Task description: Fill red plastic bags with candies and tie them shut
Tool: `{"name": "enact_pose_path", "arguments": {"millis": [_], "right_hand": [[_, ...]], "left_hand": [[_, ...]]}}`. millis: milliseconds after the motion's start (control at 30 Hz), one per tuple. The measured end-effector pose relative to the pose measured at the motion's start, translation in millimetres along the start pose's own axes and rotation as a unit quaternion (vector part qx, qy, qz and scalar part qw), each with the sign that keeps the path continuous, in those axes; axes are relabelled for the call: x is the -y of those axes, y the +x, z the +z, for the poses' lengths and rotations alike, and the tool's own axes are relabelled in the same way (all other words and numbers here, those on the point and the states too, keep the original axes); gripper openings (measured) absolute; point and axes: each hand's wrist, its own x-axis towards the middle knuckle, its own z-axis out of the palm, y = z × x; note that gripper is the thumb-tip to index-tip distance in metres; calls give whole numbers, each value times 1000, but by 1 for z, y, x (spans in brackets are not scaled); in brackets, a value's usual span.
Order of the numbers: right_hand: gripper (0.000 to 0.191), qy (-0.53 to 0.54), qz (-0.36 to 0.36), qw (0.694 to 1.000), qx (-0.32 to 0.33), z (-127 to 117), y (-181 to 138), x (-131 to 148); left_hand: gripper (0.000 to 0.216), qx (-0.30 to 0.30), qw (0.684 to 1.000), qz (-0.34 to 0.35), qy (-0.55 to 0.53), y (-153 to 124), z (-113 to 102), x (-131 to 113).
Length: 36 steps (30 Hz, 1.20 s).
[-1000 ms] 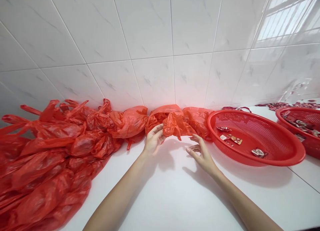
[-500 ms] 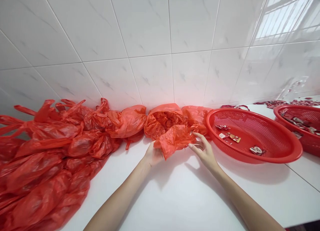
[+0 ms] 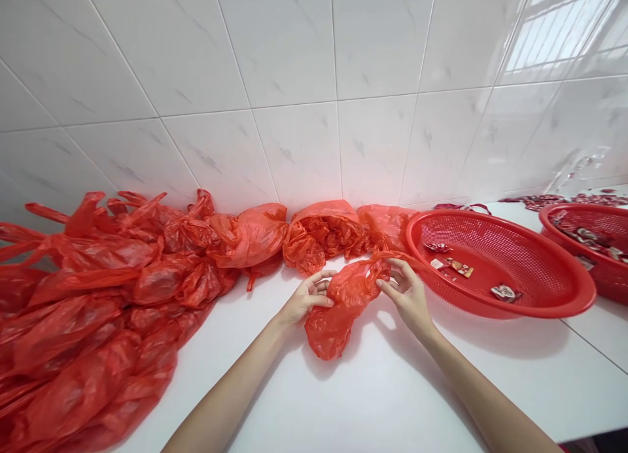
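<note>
White tiled wall backs our worktop (image 3: 373,387). At frame centre, left hand (image 3: 307,300) and right hand (image 3: 407,294) each pinch the bag (image 3: 338,306) at its top, letting it hang open.

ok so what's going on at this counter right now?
A person holds one red plastic bag over the white counter, the left hand pinching its left side and the right hand gripping its top edge, so the bag hangs between them. A large heap of red bags lies to the left along the tiled wall. To the right stands a red basket with a few small wrapped packets in it, and a second basket beyond.
</note>
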Motion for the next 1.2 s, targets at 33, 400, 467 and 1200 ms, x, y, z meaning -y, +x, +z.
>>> {"name": "enact_pose_path", "arguments": {"millis": [33,400,467,1200], "right_hand": [[42,8,0,1000,-5,0,0,0],[34,14,-75,987,-142,-18,10,12],[34,16,-94,984,-150,-19,10,17],[29,-211,-209,952,72,-9,-16,25]], "left_hand": [[59,-17,1000,15,7,0,1,0],[19,-238,948,211,-28,-4,-46,-22],[18,-245,946,213,-14,-8,-54,-26],[27,-164,705,16,689,-22,21,-32]]}}
